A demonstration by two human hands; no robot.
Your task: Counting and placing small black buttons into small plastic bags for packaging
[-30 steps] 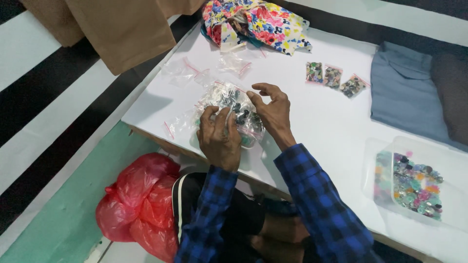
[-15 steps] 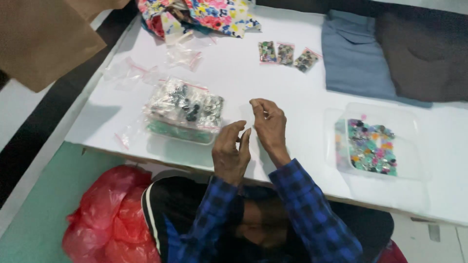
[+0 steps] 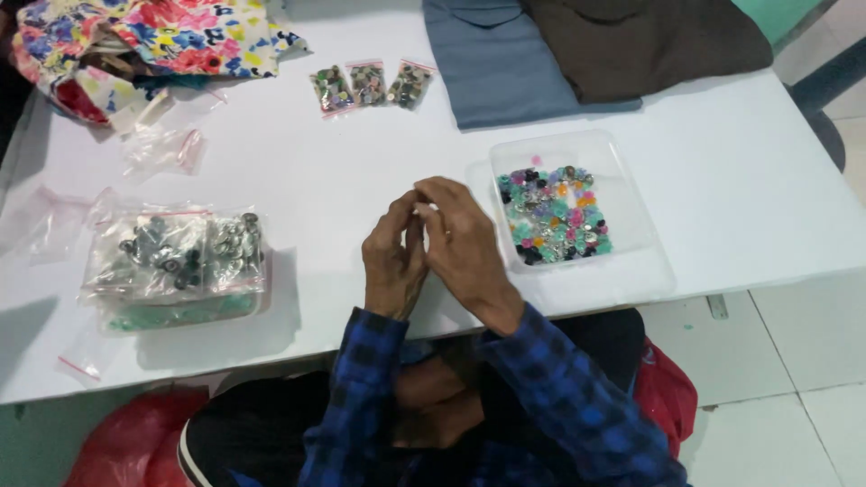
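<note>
Both hands together at near edge of desk (image 3: pixel 298 171), mid-width: left hand (image 3: pixel 394 261) touching right hand (image 3: pixel 465 243), fingertips meeting. Tray of buttons (image 3: pixel 568 203) just right of hands, toward near right corner. Pile of filled bags (image 3: pixel 176 261) left of hands, near edge. Empty bags (image 3: pixel 162 149) behind pile, toward left edge. 3 small packets (image 3: pixel 370 86) in row at far edge, behind hands. Folded garments (image 3: pixel 577 45) at far right corner. Patterned cloth (image 3: pixel 153 41) at far left corner. Plastic sack (image 3: pixel 117 451) on floor below near left edge.
</note>
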